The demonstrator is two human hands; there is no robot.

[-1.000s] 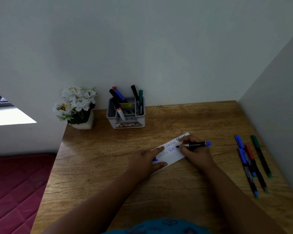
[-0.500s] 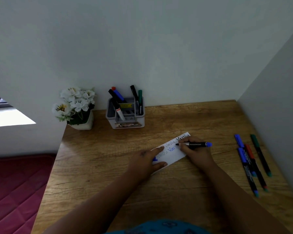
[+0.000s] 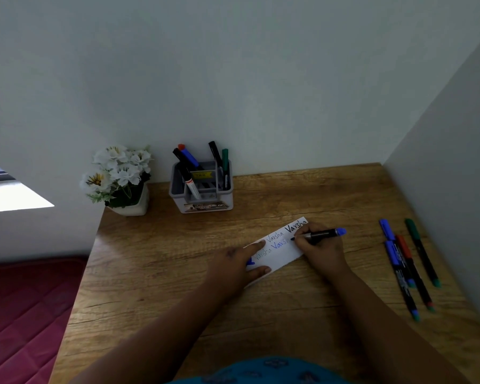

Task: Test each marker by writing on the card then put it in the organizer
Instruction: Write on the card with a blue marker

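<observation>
Right hand (image 3: 320, 250) fingers grip marker (image 3: 320, 234), tip on card (image 3: 277, 249) mid-frame; left hand (image 3: 233, 266) flat, pinning it. Risk: card slips, ink smears w/ palm drag.

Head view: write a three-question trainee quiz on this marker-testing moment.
1. True or false: the left hand presses the card flat on the desk.
2. The right hand grips a marker whose back end is: A red, B blue, C green.
3. How many markers lie loose on the desk near the side wall?
Key: 1 true; 2 B; 3 four, two blue, one red, one green.
</observation>
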